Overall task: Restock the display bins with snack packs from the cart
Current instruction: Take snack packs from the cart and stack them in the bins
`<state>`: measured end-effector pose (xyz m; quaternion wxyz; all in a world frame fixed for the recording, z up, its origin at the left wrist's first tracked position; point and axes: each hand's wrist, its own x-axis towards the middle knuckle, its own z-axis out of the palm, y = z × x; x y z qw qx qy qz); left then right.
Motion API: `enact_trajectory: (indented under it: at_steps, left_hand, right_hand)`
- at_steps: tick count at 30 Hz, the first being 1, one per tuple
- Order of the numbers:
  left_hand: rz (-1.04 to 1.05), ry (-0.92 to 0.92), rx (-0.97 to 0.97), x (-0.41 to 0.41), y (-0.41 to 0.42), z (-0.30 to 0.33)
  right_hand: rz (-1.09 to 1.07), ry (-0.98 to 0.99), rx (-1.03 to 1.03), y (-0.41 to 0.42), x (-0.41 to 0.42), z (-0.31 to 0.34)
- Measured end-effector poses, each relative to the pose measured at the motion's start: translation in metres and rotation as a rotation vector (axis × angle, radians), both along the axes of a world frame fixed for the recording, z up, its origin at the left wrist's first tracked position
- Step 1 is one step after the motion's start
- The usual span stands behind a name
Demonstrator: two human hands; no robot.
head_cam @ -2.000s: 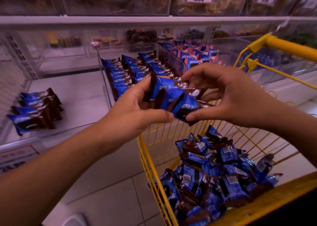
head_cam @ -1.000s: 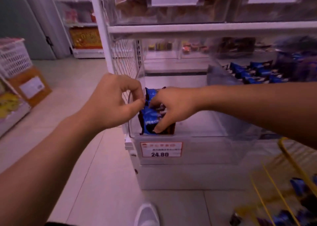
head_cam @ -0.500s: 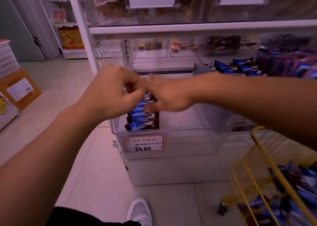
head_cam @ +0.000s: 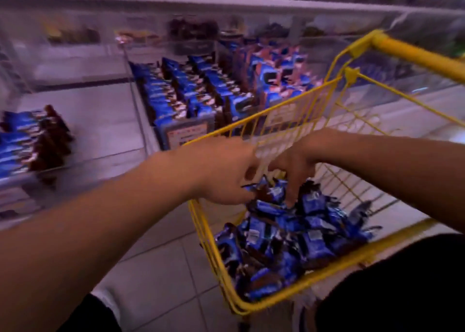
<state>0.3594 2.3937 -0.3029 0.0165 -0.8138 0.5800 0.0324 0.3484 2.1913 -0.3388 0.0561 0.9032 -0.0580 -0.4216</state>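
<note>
L hand [head_cam: 226, 174]: over the near-left corner of the cart, fingers curled in, tips at a snack pack on top of the heap; pic blurred, can't tell if it really grips it.
R hand [head_cam: 295, 166]: reaches into the cart from the right, fingers pointing down into the heap, tips touching packs; grip or no grip, can't tell.
Cart [head_cam: 274, 294]: yellow wire basket, bottom right, handle bar at upper right.
Snack packs in cart [head_cam: 297, 246]: loose heap, blue w/ brown ends, fills the basket floor.
Left bin [head_cam: 105, 120]: clear, mostly bare floor; short row of blue packs [head_cam: 27, 140] along its far-left side.
Middle bin [head_cam: 176, 95]: just right of the left bin, packed w/ upright rows of blue packs; price label [head_cam: 188, 135] on its front, text unreadable.
Next bin right [head_cam: 274, 67]: blue/pink packs, partly behind the cart's wire.
Shelf above [head_cam: 226, 4]: white edge, goods blurred.
Floor [head_cam: 161, 268]: pale tiles.
</note>
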Motion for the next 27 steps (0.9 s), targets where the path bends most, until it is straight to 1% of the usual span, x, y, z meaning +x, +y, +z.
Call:
enact_trajectory:
  at_steps: [2, 4, 5, 6, 8, 11, 14, 16, 19, 20, 21, 22, 24, 26, 27]
  left_hand:
    - [0.085, 0.069, 0.322, -0.008, -0.02, -0.024]
    - [0.18, 0.184, 0.664, -0.012, -0.037, -0.046]
    - [0.205, 0.235, 0.76, -0.012, -0.044, -0.055]
    - [0.201, 0.254, 0.817, -0.013, -0.05, -0.063]
    - [0.119, 0.22, 0.877, -0.016, -0.056, -0.072]
    - [0.009, 0.201, 0.928, -0.021, -0.063, -0.081]
    - [-0.043, 0.247, 0.983, -0.022, -0.06, -0.086]
    - [0.042, 0.34, 0.934, -0.017, -0.059, -0.084]
    - [0.159, 0.471, 0.776, -0.007, -0.059, -0.078]
    - [0.192, 0.483, 0.734, -0.004, -0.058, -0.075]
    - [0.212, 0.465, 0.717, -0.001, -0.058, -0.073]
    - [0.213, 0.407, 0.719, 0.0, -0.057, -0.068]
    - [0.189, 0.217, 0.716, 0.006, -0.053, -0.056]
    - [0.167, 0.083, 0.62, 0.015, -0.044, -0.035]
    - [0.169, 0.083, 0.53, 0.021, -0.038, -0.024]
  right_hand:
    - [0.04, -0.056, 0.051, -0.006, 0.0, -0.03]
    - [0.063, -0.1, 0.147, -0.006, -0.002, -0.053]
    - [0.055, -0.1, 0.182, -0.005, -0.002, -0.062]
    - [0.062, -0.089, 0.187, -0.003, -0.001, -0.068]
    - [0.092, -0.073, 0.151, -0.001, 0.004, -0.072]
    - [0.165, -0.046, 0.056, 0.0, 0.014, -0.066]
    - [0.223, -0.016, 0.001, 0.001, 0.017, -0.059]
    - [0.173, -0.001, 0.02, 0.001, 0.018, -0.053]
    - [0.05, 0.026, 0.09, -0.001, 0.021, -0.041]
    - [0.021, 0.046, 0.106, -0.001, 0.022, -0.038]
    - [-0.001, 0.064, 0.121, 0.001, 0.021, -0.038]
    - [-0.019, 0.086, 0.139, 0.003, 0.02, -0.04]
    - [-0.043, 0.14, 0.147, 0.01, 0.015, -0.052]
    - [-0.04, 0.147, 0.16, 0.015, 0.011, -0.065]
    - [-0.038, 0.129, 0.176, 0.015, 0.011, -0.068]
